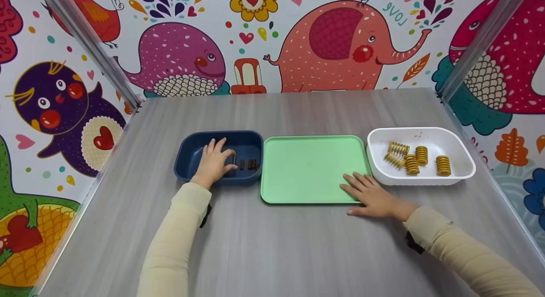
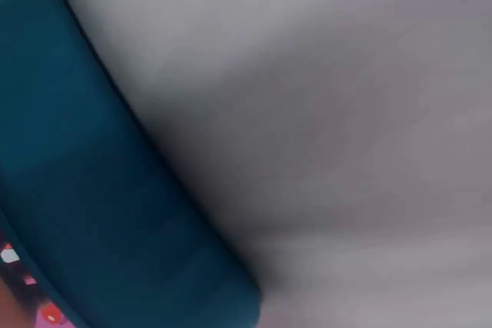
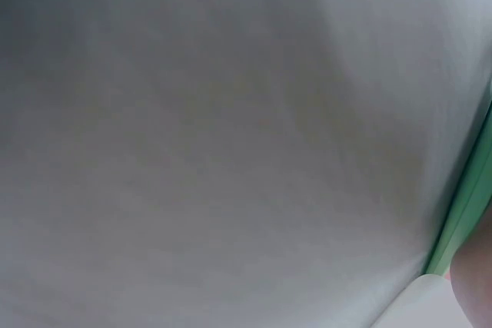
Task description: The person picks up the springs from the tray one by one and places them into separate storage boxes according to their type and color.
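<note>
My left hand [image 1: 213,162] reaches over the front of a dark blue bin [image 1: 185,154], fingers spread and loosely bent, thumb and forefinger apart. Just right of its fingertips, small dark coil-like pieces [image 1: 252,164] lie in the bin; whether the hand touches one is unclear. The left wrist view has only the outer wall of the bin [image 2: 115,174] beside the table. Palm down, my right hand [image 1: 374,199] rests with spread fingers on the front right corner of a green tray [image 1: 306,169]. Nothing shows in its grasp. That tray's edge [image 3: 461,205] also enters the right wrist view.
Right of the tray stands a white bin [image 1: 462,171] holding several gold-coloured springs [image 1: 411,165]. Both bins sit close against the tray on a grey table [image 1: 289,250]. Metal posts [image 1: 96,54] and a wall with cartoon animals [image 1: 332,50] bound the back and sides.
</note>
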Motion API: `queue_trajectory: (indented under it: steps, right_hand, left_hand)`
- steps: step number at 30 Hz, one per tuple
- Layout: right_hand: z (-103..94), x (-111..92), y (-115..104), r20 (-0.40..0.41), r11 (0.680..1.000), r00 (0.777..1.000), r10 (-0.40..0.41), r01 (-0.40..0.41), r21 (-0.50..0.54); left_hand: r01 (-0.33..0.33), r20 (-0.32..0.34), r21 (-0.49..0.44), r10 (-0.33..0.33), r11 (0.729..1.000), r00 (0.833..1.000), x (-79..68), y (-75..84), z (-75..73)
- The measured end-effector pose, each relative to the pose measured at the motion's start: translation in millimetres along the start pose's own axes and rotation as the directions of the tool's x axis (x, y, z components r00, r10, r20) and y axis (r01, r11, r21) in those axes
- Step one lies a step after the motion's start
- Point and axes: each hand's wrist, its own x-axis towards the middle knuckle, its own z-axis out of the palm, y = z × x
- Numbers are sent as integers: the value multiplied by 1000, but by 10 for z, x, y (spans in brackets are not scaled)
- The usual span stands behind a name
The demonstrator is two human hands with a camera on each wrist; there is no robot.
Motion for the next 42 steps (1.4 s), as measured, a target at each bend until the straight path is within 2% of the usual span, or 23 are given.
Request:
queue_trajectory:
  steps: [4,13,17,24,30,36,42]
  right_hand:
    - [4,-14,4,-15,1000,1000,-1,1,-9]
    - [28,-7,-15,-2,1000,1000,-15,15,-6]
    - [46,-10,-16,-11,1000,1000,-24,24,-18]
    - [58,-8,-20,-24,999,999,-36,35,-28]
    - [30,-8,-7,-12,1000,1000,-15,15,-6]
    - [-1,12,16,17,1000,1000,6,-7,18]
    - [-47,47,22,72,993,996,51,-58,102]
  left_hand:
    - [-7,19,12,6,1000,1000,31,-3,-2]
    - [-24,101,125,12,992,995,59,-33,34]
    - [-55,107,163,38,985,994,63,-27,42]
    - [-67,99,166,51,984,994,58,-16,42]
    - [-73,92,174,58,982,994,96,-10,15]
    - [-71,48,137,65,988,997,108,11,-47]
    - [-53,-19,91,55,994,998,50,46,-82]
